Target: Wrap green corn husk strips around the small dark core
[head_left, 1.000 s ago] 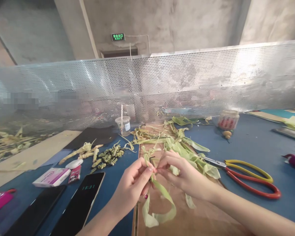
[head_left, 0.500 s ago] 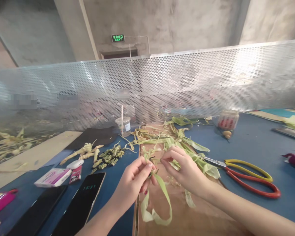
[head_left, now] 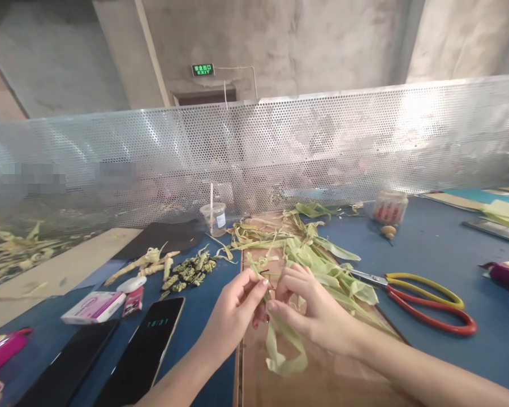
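Note:
My left hand [head_left: 237, 308] is closed in a pinch, thumb over fingers, on a pale green corn husk strip [head_left: 286, 364] above the wooden board [head_left: 322, 381]. The strip's loose end curls down below my fingers. Close by on the right, my right hand [head_left: 316, 308] has its thumb and fingers bent together at the same strip. What lies exactly between its fingertips is hidden. A short dark piece, perhaps wire or thread, shows just above my left fingertips. More corn husks [head_left: 305, 251] lie loose on the board behind my hands.
Scissors [head_left: 388, 282] with yellow and red handles lie at right, near a jar [head_left: 390, 208]. Left are two phones [head_left: 146, 350], a small box [head_left: 94, 307], braided green pieces [head_left: 192, 271] and a plastic cup [head_left: 214, 219]. A perforated metal screen [head_left: 280, 147] stands behind.
My right hand has moved left and down, close against my left hand. The hanging husk loop has swung to the right. My left hand still pinches the strip.

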